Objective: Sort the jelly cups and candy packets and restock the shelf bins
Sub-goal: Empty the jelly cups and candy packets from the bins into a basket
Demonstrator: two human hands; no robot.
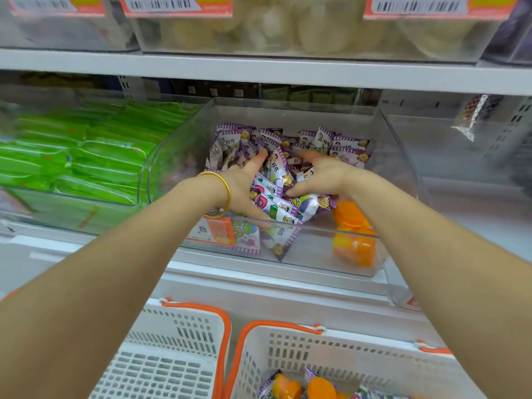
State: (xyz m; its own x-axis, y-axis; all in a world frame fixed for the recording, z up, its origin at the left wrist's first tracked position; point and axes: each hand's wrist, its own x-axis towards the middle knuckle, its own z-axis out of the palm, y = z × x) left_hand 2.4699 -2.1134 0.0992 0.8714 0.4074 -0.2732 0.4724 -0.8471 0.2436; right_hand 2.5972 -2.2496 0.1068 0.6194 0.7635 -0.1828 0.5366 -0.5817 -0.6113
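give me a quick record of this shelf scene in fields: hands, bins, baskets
left hand: holds one side of a bunch of purple candy packets, over the middle bin
right hand: grips the other side of the bunch
middle bin: clear; more purple packets at the back, orange jelly cups at front right
left bin: green packets
left basket: white, orange handle, nothing seen inside
right basket: orange cups and purple packets mixed
gold bangle: on left wrist
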